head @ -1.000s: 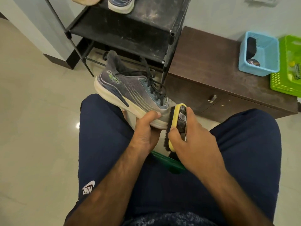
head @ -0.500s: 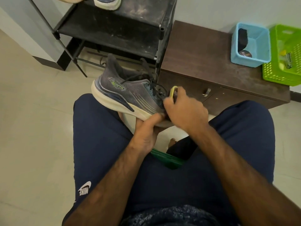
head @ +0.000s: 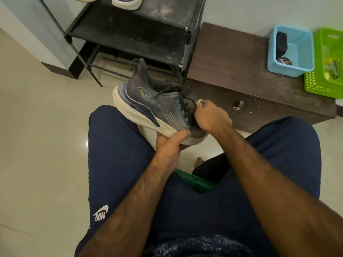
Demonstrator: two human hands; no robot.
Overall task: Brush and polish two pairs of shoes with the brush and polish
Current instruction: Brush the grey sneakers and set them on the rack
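- So, you're early on, I'd say: one grey sneaker [head: 148,106] sits over your lap at frame centre, with brushing under way near the laces [head: 183,102].
- Your left hand [head: 170,151] grips the sneaker from below, thumb pressed on the white sole edge. The other fingers are hidden underneath.
- Your right hand [head: 211,117] is curled round the brush [head: 201,101], only its yellow tip peeking out.
- The polish tin [head: 284,62] sits in the blue basket [head: 291,52] on the cabinet [head: 232,58], upper right, so polishing looks not yet begun.
- More shoes [head: 126,2] wait on the rack [head: 130,36] up top.
- Those loose laces could snag the bristles.
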